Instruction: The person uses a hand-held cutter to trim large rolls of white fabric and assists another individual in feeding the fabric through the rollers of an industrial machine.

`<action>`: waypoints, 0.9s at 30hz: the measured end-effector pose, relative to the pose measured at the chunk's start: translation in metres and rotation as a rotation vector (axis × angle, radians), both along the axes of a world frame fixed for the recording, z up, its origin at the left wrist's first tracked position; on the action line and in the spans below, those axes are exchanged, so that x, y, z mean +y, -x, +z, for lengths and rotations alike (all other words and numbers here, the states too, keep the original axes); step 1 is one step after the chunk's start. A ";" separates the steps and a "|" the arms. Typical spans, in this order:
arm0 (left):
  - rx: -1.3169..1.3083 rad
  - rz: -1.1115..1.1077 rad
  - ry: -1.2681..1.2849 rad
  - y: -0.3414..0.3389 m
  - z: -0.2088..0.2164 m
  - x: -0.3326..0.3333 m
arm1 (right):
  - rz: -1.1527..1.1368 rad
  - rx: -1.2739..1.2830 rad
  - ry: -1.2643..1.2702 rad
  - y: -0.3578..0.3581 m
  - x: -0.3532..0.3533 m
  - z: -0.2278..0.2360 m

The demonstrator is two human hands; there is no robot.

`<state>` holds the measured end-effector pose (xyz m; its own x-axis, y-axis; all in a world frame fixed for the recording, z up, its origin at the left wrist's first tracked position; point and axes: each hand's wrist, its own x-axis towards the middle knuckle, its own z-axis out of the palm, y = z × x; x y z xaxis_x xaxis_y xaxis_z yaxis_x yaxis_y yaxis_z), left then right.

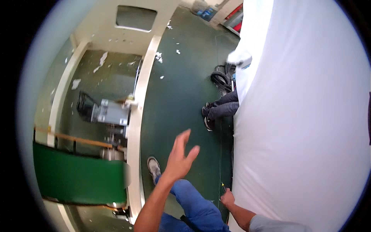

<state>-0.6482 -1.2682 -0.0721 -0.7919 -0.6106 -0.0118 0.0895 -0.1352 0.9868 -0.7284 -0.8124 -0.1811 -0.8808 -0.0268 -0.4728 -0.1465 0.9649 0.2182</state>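
Over the dark green floor my left hand is raised in front of my legs, its fingers stretched and spread with nothing in them. Lower and to the right, my right hand is closed around a small thin dark tool with a yellow tip; its exact kind is too small to tell. That hand is beside the edge of a large white cloth, which spreads over the whole right side. Whether hand and cloth touch, I cannot tell.
At the left, a green conveyor belt and a grey motor box stand by a cream metal frame. Another person's legs stick out from under the cloth, near coiled black hoses. White scraps litter the floor.
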 end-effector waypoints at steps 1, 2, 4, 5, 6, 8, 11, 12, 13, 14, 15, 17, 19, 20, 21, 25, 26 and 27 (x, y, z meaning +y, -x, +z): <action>0.078 0.028 0.097 0.048 0.037 -0.052 | -0.011 -0.007 0.002 0.026 -0.030 -0.009; 0.151 0.061 0.183 0.093 0.066 -0.085 | -0.047 -0.041 0.043 0.048 -0.053 -0.016; 0.311 0.017 0.239 0.171 0.149 -0.152 | -0.072 -0.080 0.079 0.103 -0.123 -0.018; 0.421 -0.004 0.232 0.202 0.182 -0.168 | -0.053 -0.118 0.099 0.125 -0.161 -0.013; 0.480 0.021 0.291 0.231 0.202 -0.176 | -0.027 -0.157 0.120 0.145 -0.202 -0.009; 0.629 0.009 0.337 0.292 0.241 -0.183 | 0.094 -0.140 0.168 0.181 -0.255 -0.009; 0.886 -0.203 0.266 0.322 0.263 -0.176 | 0.117 -0.104 0.174 0.227 -0.367 0.006; 0.957 -0.267 0.238 0.332 0.264 -0.167 | 0.146 -0.115 0.190 0.244 -0.411 0.011; 1.040 -0.359 0.199 0.343 0.260 -0.162 | 0.164 -0.118 0.204 0.259 -0.447 0.013; 1.111 -0.684 0.091 0.356 0.266 -0.172 | 0.236 -0.140 0.276 0.288 -0.465 0.013; 1.165 -1.020 -0.018 0.369 0.272 -0.180 | 0.304 -0.174 0.351 0.317 -0.487 0.009; 1.173 -1.274 -0.031 0.407 0.276 -0.195 | 0.223 -0.199 0.268 0.351 -0.562 0.024; 1.176 -1.606 -0.139 0.439 0.279 -0.196 | 0.242 -0.175 0.321 0.387 -0.602 0.031; 1.159 -1.685 -0.243 0.459 0.278 -0.198 | 0.255 -0.203 0.321 0.403 -0.630 0.045; 1.164 -1.798 -0.221 0.481 0.286 -0.192 | 0.242 -0.213 0.323 0.423 -0.641 0.062; 0.868 -1.694 0.019 0.534 0.285 -0.190 | 0.205 -0.139 0.525 0.470 -0.620 0.094; 0.864 -1.677 -0.019 0.543 0.292 -0.199 | 0.190 -0.053 0.598 0.478 -0.609 0.117; 0.748 -1.730 -0.173 0.544 0.291 -0.207 | 0.163 -0.013 0.618 0.479 -0.599 0.144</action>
<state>-1.1925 -1.4753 0.2190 -0.3196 0.7231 0.6124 0.1106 -0.6134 0.7820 -1.2079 -1.4109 -0.0375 -0.8367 -0.4310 -0.3378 -0.3010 0.8773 -0.3738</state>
